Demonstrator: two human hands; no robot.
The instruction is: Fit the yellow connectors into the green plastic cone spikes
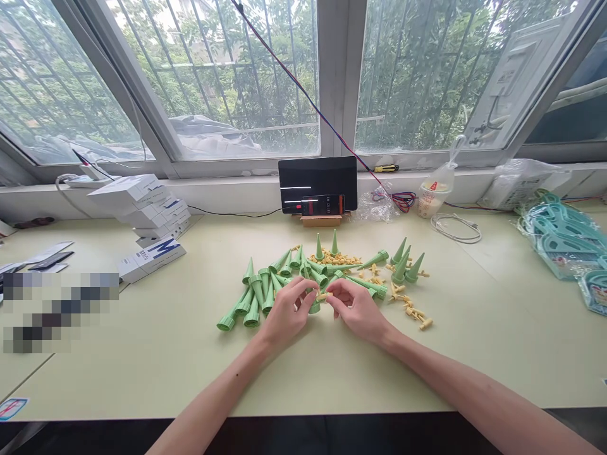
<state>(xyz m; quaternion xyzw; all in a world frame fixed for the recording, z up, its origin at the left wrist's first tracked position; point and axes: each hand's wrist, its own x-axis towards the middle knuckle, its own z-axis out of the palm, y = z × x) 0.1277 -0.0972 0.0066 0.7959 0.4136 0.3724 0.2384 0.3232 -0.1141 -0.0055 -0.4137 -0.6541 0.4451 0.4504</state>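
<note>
My left hand (290,309) and my right hand (356,308) meet over the table, thumb and fingers pinched. Between their fingertips is a small yellow plastic piece (323,296), gripped from both sides. A green plastic cone spike (313,308) shows just under it, beside my left fingers; whether those fingers also hold it is hidden. To the left lies a heap of similar green cone spikes (257,287), each with a ribbed cap end. Small yellow valve pieces (348,260) are piled behind my hands, and more yellow pieces (416,313) lie scattered right of my right hand.
Several green spikes (400,268) stand upright at right. A tablet (317,177) leans at the window with a phone (323,205) before it. White boxes (152,259) sit at left. A bagged cup (434,193), a cable (456,229) and packed teal hangers (562,237) are at right.
</note>
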